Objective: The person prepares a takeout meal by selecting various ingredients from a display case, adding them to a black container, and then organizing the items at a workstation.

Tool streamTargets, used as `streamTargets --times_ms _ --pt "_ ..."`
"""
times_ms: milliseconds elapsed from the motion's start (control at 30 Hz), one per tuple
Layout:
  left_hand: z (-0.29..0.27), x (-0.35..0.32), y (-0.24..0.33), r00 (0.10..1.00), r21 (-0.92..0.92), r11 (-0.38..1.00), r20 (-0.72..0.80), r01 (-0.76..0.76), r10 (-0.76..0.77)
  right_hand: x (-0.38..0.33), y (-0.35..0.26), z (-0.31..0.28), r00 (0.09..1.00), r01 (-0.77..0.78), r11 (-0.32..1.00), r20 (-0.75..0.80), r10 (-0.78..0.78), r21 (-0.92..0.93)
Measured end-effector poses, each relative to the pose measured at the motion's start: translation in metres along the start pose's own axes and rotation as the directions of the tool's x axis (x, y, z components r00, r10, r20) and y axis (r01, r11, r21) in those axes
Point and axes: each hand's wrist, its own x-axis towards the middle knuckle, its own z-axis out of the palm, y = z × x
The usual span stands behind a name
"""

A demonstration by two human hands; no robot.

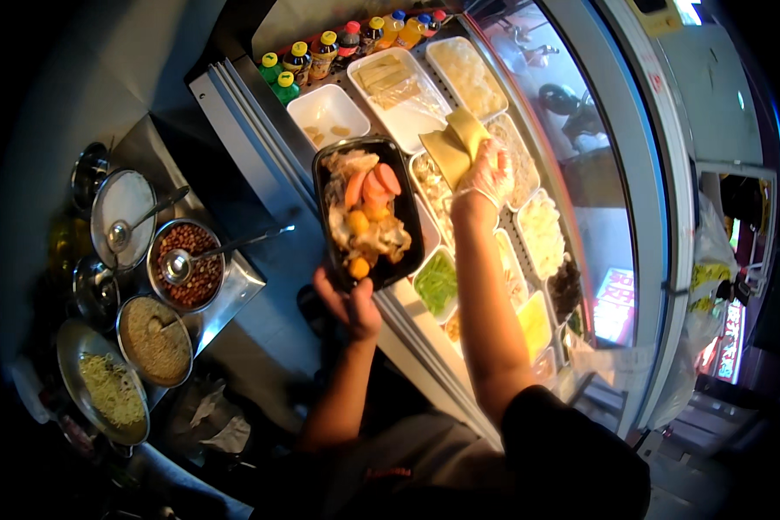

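Observation:
My left hand (pixel 352 308) supports a black plastic food tray (pixel 396 276) from its near end, with the fingers partly hidden beneath it. Inside the tray lie pinkish-orange sausage slices (pixel 374 185), round orange-yellow balls (pixel 358 222) and pale brown pieces that look like meat. To its right, my right hand (pixel 490 178) wears a clear plastic glove and grips flat, yellowish-tan sheets that look like tofu skin (pixel 447 156). The sheets hang folded above the white food bins, nearest to one of chopped pale food (pixel 431 178).
A lit display case holds several white bins, including chopped greens (pixel 437 282) and a stack of tan sheets (pixel 388 80). Drink bottles (pixel 324 54) line its far edge. On the left counter stand bowls of peanuts (pixel 201 238), white powder (pixel 130 204) and tan grains (pixel 154 347).

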Motion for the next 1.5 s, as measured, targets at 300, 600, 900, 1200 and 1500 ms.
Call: streamTargets --times_ms 300,600,900,1200,1500 --pt "0.005 -0.037 0.058 0.926 -0.016 0.926 -0.01 0.378 -0.378 -0.156 -0.09 -0.085 0.812 0.498 0.656 0.57 -0.124 -0.567" --pt "-0.1 -0.177 0.071 0.905 0.05 0.906 0.038 0.421 -0.423 -0.249 -0.122 -0.235 0.778 0.46 0.771 0.618 -0.111 -0.44" --pt "-0.139 -0.301 0.103 0.793 -0.01 0.845 0.35 0.535 -0.498 -0.312 -0.198 -0.399 0.688 0.409 0.82 0.726 0.012 -0.401" --pt "-0.144 -0.381 0.095 0.596 0.003 0.736 0.583 0.677 -0.552 -0.349 -0.23 -0.547 0.813 0.388 0.865 0.559 -0.16 -0.317" --pt "-0.174 -0.442 0.117 0.606 0.082 0.749 0.532 0.658 -0.591 -0.375 -0.232 -0.64 0.875 0.362 0.795 0.472 -0.11 -0.487"
